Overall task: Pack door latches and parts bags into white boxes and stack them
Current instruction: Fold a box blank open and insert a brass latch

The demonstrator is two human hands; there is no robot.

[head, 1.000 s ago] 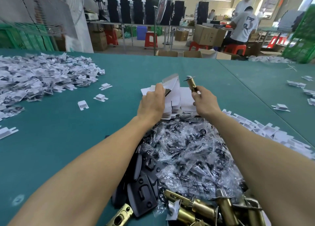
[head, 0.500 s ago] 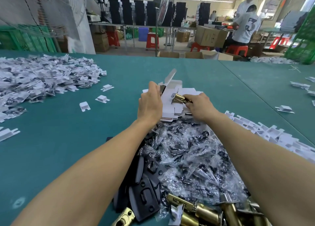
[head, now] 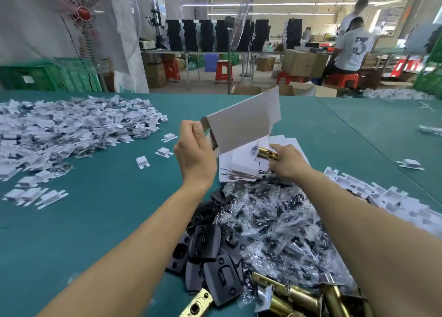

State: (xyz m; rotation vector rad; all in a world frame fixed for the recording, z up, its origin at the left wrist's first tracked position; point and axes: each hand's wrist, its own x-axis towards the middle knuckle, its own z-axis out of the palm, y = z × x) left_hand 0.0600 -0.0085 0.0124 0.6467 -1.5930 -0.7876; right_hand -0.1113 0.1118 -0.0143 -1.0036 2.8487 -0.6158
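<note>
My left hand grips a flat white box blank by its left edge and holds it tilted up above the table. Under it lies a stack of flat white box blanks. My right hand holds a brass door latch with a small parts bag just over that stack, its tip at the lifted blank's lower edge. Near me lie clear parts bags, black plates and more brass latches.
A green table carries a big heap of white pieces and bags at the left and white inserts at the right. Loose white inserts lie between. People sit beyond the table's far edge.
My left hand has lifted one white box blank off the stack and raised it. My right hand brought the brass latch down from upright and holds it level at the blank's lower edge.
</note>
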